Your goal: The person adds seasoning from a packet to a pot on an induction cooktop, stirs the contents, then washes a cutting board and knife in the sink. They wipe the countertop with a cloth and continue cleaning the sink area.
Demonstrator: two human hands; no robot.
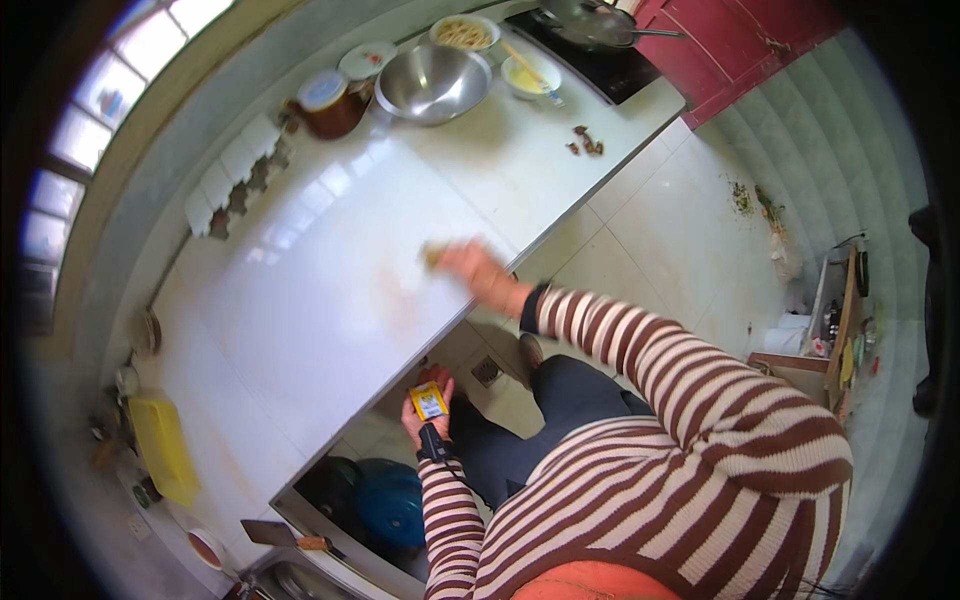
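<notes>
My left hand [444, 387], low beside the counter's front edge, holds a small yellow packet [429, 401] with a printed label. A dark strap with a small device [433, 444] is around that wrist. Over the white countertop [315, 300] reaches my right hand [474, 268], blurred by motion. A small yellowish-brown thing [432, 256] is at its fingertips, too blurred to name. Faint brownish smears [401, 289] mark the surface near it. Whether the right hand touches the counter, I cannot tell.
At the back stand a steel basin [433, 82], a brown lidded pot [330, 112], a bowl with chopsticks [531, 77] and a cooktop [581, 56]. Brown scraps [587, 141] lie nearby. A cleaver [281, 534] lies by the sink [300, 577]; a yellow tray [161, 450] is left.
</notes>
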